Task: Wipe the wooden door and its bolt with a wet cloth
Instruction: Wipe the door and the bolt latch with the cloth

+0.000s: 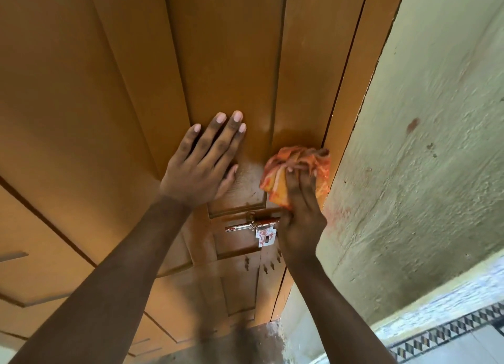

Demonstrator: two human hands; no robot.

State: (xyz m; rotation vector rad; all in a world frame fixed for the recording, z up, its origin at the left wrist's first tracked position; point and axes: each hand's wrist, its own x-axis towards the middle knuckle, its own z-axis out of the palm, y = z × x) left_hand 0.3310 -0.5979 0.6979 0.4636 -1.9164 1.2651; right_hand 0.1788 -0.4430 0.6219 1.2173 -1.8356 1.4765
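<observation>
A brown panelled wooden door [223,52] fills the view ahead. My left hand [203,159] lies flat on it with fingers spread, holding nothing. My right hand [301,213] presses a bunched orange and yellow cloth [294,170] against the door's right stile, next to the frame. A darker damp patch shows on the wood just above the cloth. The metal bolt [252,226], smeared with reddish paint, sits below my left hand and just left of my right wrist; its hasp plate hangs under it.
A rough pale green wall [425,123] stands right of the door frame [351,96]. Tiled floor with a black and white patterned border [447,333] lies at the bottom right. The threshold under the door is dark and dusty.
</observation>
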